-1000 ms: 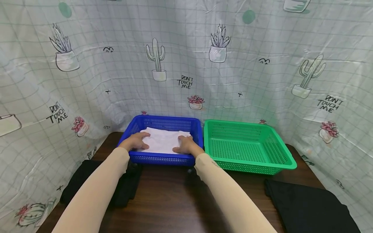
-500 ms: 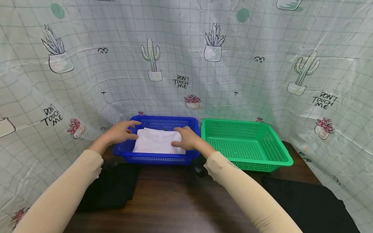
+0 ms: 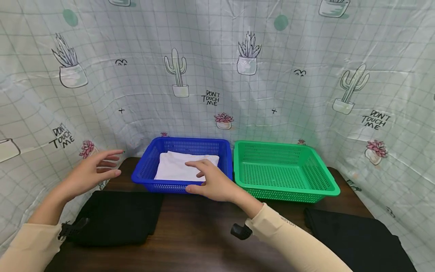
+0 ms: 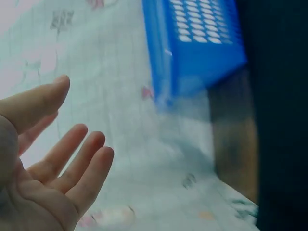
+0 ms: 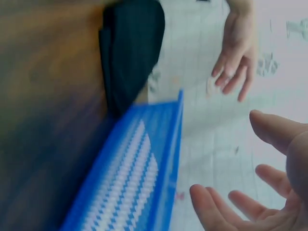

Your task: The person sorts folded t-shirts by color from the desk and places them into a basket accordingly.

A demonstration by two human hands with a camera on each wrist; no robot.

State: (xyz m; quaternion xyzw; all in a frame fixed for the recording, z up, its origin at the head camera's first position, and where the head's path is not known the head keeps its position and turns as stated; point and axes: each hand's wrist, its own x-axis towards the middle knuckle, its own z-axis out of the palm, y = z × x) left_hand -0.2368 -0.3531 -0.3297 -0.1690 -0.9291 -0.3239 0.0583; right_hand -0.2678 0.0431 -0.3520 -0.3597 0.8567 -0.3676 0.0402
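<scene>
A folded white cloth (image 3: 178, 166) lies flat inside the blue plastic basket (image 3: 146, 185) at the table's back. My right hand (image 3: 215, 183) hovers in front of the basket's near right rim, fingers spread and holding nothing; it covers part of the cloth. Off to the left, above a folded black cloth (image 3: 115, 217), my left hand (image 3: 90, 173) is in the air with its fingers loosely apart. The left wrist view shows that empty palm (image 4: 53, 187) beside the basket's end. In the right wrist view both hands are bare of any object.
A green basket (image 3: 276, 192) with nothing in it stands right of the blue one. Another folded black cloth (image 3: 360, 238) lies at the right of the dark wooden table (image 3: 190, 230). A cactus-printed curtain (image 3: 142, 83) hangs behind and along both sides.
Both hands have let go of the white cloth and come out of the blue basket. The left hand moved left and toward me; the right hand drew back toward me. The cloth stayed in the basket.
</scene>
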